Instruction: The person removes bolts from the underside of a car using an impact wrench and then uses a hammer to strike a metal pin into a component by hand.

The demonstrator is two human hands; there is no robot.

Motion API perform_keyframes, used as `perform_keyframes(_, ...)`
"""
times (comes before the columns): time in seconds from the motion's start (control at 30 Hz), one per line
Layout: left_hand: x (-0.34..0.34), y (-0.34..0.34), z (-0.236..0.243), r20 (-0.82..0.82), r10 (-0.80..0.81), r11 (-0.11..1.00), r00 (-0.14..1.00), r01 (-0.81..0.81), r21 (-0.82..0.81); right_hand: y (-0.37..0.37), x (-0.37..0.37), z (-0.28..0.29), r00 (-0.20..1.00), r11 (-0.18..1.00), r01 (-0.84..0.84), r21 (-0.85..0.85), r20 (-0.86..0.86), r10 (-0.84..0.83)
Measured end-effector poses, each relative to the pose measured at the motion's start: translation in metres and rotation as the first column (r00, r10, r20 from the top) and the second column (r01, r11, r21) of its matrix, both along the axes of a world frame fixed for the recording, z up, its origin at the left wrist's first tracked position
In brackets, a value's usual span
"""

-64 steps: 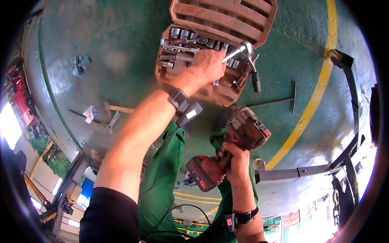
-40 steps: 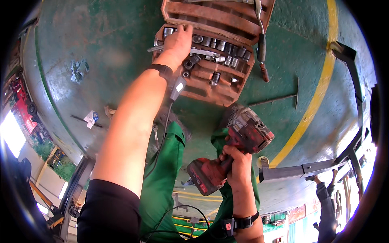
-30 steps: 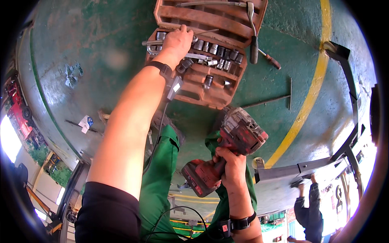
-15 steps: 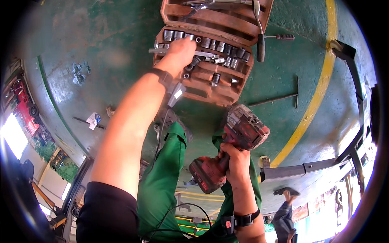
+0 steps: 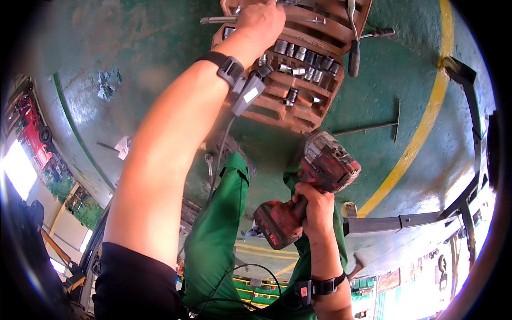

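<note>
The left hand [image 5: 261,22] bends over a silver bar [image 5: 214,20] at the case lid [image 5: 332,38], fingertips meeting the top edge; whether it grips cannot be told. The right hand [image 5: 318,207] wraps the handle of a red-and-black power tool [image 5: 330,164]; the battery marking is too small to read. The brown socket case [image 5: 308,121] lies open on the green floor [image 5: 165,58], its lid cut off above.

Yellow line [image 5: 426,127] on green floor [image 5: 170,58]

Worn red-black power tool [image 5: 329,166], tilted, near open brown socket case [image 5: 305,111]; silver bar [image 5: 220,20] over lid [image 5: 322,36]
</note>
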State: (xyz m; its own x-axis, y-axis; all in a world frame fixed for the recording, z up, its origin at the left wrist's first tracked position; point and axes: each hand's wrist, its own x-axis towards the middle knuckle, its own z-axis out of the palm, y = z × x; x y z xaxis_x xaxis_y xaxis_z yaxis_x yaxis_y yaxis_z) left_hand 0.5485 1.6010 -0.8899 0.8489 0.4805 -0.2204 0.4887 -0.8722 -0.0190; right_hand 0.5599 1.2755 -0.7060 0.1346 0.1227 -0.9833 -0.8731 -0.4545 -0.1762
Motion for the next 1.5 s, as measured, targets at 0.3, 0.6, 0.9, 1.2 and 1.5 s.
perform_keyframes(0.3, -0.069, -0.071, -0.03, -0.189, 0.387, 0.722, 0.903, -0.424, -0.547, 0.002, -0.001, 0.0, 0.998, 0.998, -0.061, 0.021, 0.031, 0.06)
perform_keyframes(0.6, -0.099, -0.126, -0.058, 0.105, 0.808, 0.523, 0.58, -0.623, -0.582, -0.001, -0.001, -0.001, 0.997, 0.999, -0.016, -0.033, -0.07, 0.014)
perform_keyframes(0.9, -0.122, -0.096, 0.037, -0.726, 0.687, -0.678, -0.023, 0.337, -0.653, -0.004, -0.007, -0.005, 0.999, 1.0, 0.017, 0.0, -0.046, -0.017)
perform_keyframes(1.2, -0.133, -0.188, 0.111, -0.888, 0.447, -0.783, -0.109, 0.433, -0.447, 0.009, -0.02, -0.001, 0.996, 0.994, 0.083, 0.078, -0.042, -0.08)
perform_keyframes(1.5, -0.116, -0.235, 0.109, -0.87, 0.485, -0.818, -0.088, 0.307, -0.487, 0.006, -0.024, -0.004, 1.0, 1.0, 0.007, -0.025, 0.004, -0.007)
